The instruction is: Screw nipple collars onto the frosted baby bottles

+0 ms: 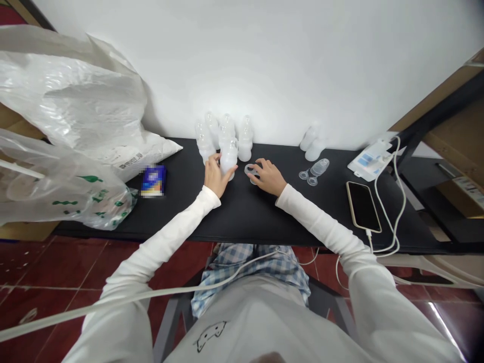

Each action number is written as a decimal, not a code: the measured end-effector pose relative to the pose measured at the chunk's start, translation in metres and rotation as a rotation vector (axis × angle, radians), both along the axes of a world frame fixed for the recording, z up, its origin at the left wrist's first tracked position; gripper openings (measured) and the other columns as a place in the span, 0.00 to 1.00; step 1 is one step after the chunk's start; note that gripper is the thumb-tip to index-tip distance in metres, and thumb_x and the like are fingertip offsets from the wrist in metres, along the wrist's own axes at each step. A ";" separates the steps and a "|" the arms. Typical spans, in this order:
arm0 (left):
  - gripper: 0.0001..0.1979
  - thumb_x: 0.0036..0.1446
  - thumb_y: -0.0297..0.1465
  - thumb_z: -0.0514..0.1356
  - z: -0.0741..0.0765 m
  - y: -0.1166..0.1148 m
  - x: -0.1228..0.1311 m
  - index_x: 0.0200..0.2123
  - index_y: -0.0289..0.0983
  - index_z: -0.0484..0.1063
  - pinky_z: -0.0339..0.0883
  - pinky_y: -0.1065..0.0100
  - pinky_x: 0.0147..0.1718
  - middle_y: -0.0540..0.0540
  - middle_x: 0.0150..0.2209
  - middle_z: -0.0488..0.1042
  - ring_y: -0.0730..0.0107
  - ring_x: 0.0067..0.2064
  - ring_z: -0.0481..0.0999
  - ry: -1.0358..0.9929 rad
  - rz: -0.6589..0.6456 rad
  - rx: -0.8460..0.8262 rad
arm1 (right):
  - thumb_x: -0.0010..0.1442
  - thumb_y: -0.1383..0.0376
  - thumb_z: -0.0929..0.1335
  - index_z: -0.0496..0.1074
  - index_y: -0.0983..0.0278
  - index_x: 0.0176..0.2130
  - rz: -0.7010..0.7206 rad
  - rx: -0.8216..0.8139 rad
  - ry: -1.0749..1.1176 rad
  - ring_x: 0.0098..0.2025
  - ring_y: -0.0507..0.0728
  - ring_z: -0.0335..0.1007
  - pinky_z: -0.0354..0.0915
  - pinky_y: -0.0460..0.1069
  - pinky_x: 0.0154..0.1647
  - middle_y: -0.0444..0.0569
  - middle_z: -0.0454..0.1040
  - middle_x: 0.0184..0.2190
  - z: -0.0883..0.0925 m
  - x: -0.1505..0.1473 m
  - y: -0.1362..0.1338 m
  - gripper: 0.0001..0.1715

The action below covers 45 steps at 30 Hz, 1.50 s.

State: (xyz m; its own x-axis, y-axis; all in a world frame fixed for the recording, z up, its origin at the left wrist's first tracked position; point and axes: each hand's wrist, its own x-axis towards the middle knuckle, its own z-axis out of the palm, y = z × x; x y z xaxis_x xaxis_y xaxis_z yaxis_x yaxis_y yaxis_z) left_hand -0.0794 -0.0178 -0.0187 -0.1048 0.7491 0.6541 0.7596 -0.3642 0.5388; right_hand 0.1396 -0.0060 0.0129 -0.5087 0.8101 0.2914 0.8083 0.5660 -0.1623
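My left hand (215,176) is wrapped round the lower part of a small white bottle with a clear domed top (229,153), which stands nearly upright on the black table. Several bottles of the same kind (245,138) stand close behind it, against the wall. To the right of that bottle, the thumb and fingers of my right hand (267,175) are curled on a clear ring-shaped plastic piece (249,170) at the table top. Part of this piece is hidden under the fingers.
Farther right are white bottle bodies (314,149), a clear domed cap (319,166) and small clear rings (312,180). A phone (363,206) on a white cable and a clear packet (370,159) lie at right. Left are a blue box (153,180) and large plastic bags (71,96).
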 end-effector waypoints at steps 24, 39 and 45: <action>0.25 0.66 0.40 0.57 -0.001 -0.021 0.016 0.61 0.34 0.56 0.76 0.56 0.43 0.28 0.57 0.67 0.53 0.54 0.74 0.146 -0.088 0.217 | 0.63 0.55 0.64 0.61 0.61 0.46 -0.084 -0.052 0.611 0.32 0.54 0.68 0.65 0.51 0.39 0.45 0.70 0.33 0.013 0.055 -0.013 0.17; 0.19 0.57 0.47 0.66 0.002 0.045 0.113 0.42 0.39 0.69 0.77 0.67 0.35 0.47 0.32 0.79 0.66 0.37 0.81 -0.934 -0.629 -0.235 | 0.70 0.57 0.58 0.69 0.63 0.41 -0.260 0.188 0.137 0.38 0.61 0.68 0.65 0.56 0.42 0.53 0.69 0.34 0.007 0.107 -0.025 0.16; 0.10 0.61 0.33 0.65 -0.005 0.047 0.113 0.35 0.37 0.66 0.78 0.62 0.42 0.49 0.27 0.78 0.69 0.35 0.81 -1.276 -0.475 -0.512 | 0.69 0.63 0.59 0.75 0.67 0.47 -0.263 0.205 -0.232 0.44 0.66 0.67 0.63 0.58 0.43 0.60 0.69 0.42 -0.010 0.137 -0.028 0.19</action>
State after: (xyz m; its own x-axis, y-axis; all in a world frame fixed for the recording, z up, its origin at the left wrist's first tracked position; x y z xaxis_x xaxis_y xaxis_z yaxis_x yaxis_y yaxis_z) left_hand 0.0332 0.0291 -0.0236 -0.0799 0.9961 -0.0368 -0.4605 -0.0041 0.8876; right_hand 0.2764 -0.0338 0.0029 -0.3629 0.8584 0.3626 0.9318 0.3362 0.1365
